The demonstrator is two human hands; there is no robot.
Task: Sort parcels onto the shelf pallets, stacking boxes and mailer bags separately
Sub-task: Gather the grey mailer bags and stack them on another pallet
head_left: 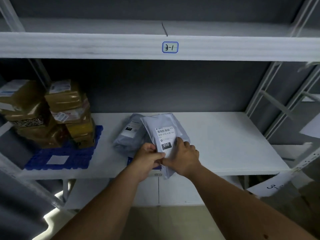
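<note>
A grey mailer bag [161, 124] with a white label marked 010 lies on the middle of the white shelf [225, 135]. My left hand [147, 160] pinches its near left edge and my right hand [183, 156] grips its near right side, fingers over the label. A second grey mailer bag [129, 135] lies under and to the left of it. A blue pallet [129, 161] shows just below the bags, mostly hidden. At the left, several taped brown boxes [65, 104] are stacked on another blue pallet [69, 156].
The shelf above carries a label reading 3-1 [170, 47]. Grey metal uprights and bracing [277, 101] stand at the right. Another box stack [20, 104] sits at the far left. A lower shelf edge [155, 191] runs under my forearms.
</note>
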